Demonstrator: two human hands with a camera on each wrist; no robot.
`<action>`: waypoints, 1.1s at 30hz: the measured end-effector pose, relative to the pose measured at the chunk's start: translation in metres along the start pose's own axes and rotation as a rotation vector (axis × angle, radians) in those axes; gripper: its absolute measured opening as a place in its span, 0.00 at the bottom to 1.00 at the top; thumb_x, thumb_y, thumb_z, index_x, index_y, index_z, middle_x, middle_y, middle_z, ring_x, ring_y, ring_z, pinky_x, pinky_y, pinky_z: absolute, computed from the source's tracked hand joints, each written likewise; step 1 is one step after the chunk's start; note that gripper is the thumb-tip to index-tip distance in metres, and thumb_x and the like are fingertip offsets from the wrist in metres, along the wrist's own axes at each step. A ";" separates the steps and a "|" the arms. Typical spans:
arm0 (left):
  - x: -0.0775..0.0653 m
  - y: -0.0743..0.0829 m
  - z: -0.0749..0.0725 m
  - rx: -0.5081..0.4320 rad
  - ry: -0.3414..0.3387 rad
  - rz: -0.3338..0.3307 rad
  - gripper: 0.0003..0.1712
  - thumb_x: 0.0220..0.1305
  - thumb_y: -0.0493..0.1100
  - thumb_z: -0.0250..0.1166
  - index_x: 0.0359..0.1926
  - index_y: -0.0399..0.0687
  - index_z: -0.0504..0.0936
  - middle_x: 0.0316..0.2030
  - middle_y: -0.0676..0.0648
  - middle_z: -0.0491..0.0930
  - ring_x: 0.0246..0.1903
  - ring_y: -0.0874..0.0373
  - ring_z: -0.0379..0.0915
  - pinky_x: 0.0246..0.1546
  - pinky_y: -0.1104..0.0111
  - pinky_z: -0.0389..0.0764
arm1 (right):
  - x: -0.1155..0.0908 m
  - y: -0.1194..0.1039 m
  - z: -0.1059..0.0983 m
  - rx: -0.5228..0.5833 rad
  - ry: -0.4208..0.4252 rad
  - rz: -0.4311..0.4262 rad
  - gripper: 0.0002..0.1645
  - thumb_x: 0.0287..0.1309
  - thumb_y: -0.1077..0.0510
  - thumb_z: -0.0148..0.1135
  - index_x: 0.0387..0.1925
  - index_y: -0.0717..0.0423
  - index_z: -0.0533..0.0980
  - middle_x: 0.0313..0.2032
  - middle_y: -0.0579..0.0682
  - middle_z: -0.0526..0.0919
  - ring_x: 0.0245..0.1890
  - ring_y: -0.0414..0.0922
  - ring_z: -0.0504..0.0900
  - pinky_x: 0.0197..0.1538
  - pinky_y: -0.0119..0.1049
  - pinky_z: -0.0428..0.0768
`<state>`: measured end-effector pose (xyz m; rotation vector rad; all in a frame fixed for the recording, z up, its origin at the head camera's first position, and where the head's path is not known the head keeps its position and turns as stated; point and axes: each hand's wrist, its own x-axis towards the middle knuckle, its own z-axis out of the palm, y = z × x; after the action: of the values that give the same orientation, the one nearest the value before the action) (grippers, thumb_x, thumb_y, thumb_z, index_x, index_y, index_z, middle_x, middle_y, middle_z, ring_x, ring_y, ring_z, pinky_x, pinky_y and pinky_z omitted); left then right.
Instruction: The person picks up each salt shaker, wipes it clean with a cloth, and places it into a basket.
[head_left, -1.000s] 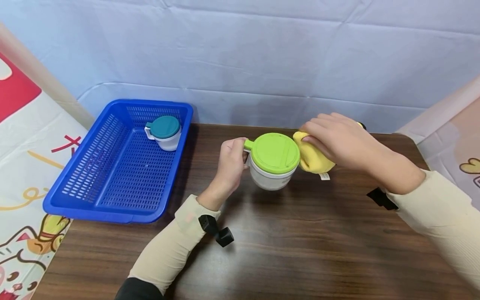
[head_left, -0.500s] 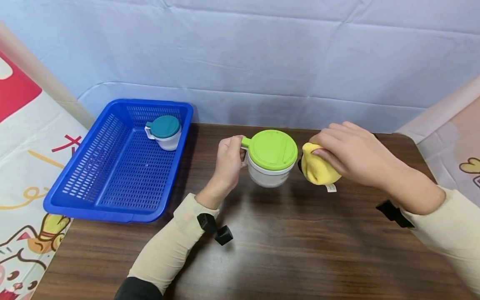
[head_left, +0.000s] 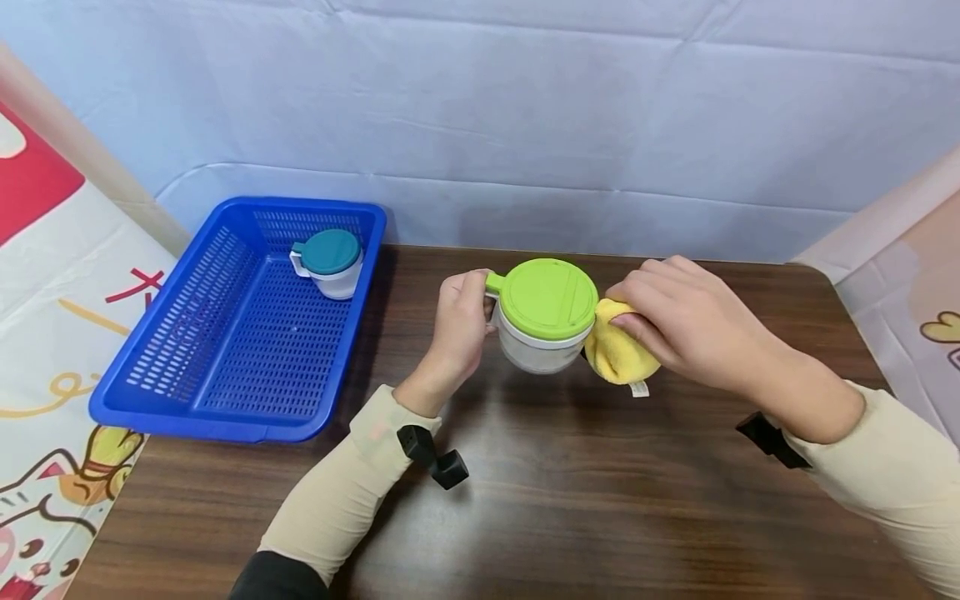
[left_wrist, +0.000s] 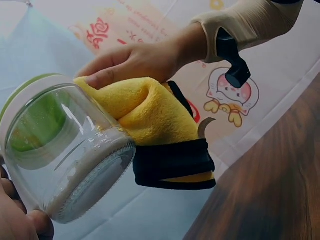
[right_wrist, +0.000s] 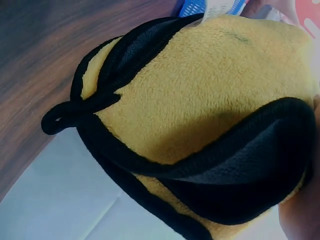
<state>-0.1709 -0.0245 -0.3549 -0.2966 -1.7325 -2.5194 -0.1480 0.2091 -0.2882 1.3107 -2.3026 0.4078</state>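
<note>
My left hand (head_left: 459, 321) grips the handle of a clear glass seasoning jar (head_left: 542, 350) with a bright green lid (head_left: 549, 298). The jar is held above the table, and the left wrist view shows a little pale stuff, hard to make out, toward its base. From the right, my right hand (head_left: 678, 317) pinches a folded yellow cloth (head_left: 621, 350) with dark edging. In the left wrist view the cloth (left_wrist: 150, 107) lies against the jar's side near the lid. Cloth fills most of the right wrist view, hiding the jar there.
A blue plastic basket (head_left: 217, 429) stands at the left of the brown wooden table (head_left: 600, 500). Inside its far right corner sits a second jar (head_left: 335, 283) with a teal lid. A pale cloth backdrop (head_left: 525, 125) hangs behind the table.
The right hand and cloth first drew away from the jar to the right, then came back left to its side. The left hand and jar have barely shifted.
</note>
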 end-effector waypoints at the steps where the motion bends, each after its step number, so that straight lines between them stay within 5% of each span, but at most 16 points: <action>1: 0.000 0.000 0.000 0.002 -0.001 -0.003 0.20 0.59 0.38 0.42 0.11 0.48 0.61 0.08 0.56 0.53 0.10 0.64 0.47 0.12 0.74 0.49 | 0.000 0.000 0.001 -0.001 0.002 0.000 0.23 0.69 0.45 0.41 0.35 0.57 0.75 0.29 0.45 0.74 0.30 0.43 0.71 0.39 0.36 0.64; 14: -0.001 0.004 -0.003 0.025 -0.007 -0.046 0.19 0.58 0.38 0.42 0.11 0.48 0.61 0.08 0.57 0.52 0.11 0.65 0.47 0.11 0.76 0.53 | 0.003 0.000 0.007 -0.032 0.011 0.030 0.23 0.70 0.45 0.40 0.35 0.57 0.74 0.28 0.44 0.74 0.30 0.43 0.70 0.35 0.37 0.65; 33: 0.000 0.004 -0.004 0.052 -0.030 0.000 0.18 0.56 0.37 0.41 0.11 0.46 0.59 0.08 0.57 0.51 0.10 0.65 0.46 0.11 0.75 0.50 | 0.002 0.001 0.009 -0.057 -0.038 0.087 0.24 0.70 0.44 0.35 0.36 0.54 0.73 0.29 0.43 0.73 0.31 0.42 0.70 0.35 0.36 0.63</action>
<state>-0.1702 -0.0293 -0.3525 -0.3330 -1.8058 -2.4782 -0.1521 0.2043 -0.2952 1.2033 -2.3911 0.3456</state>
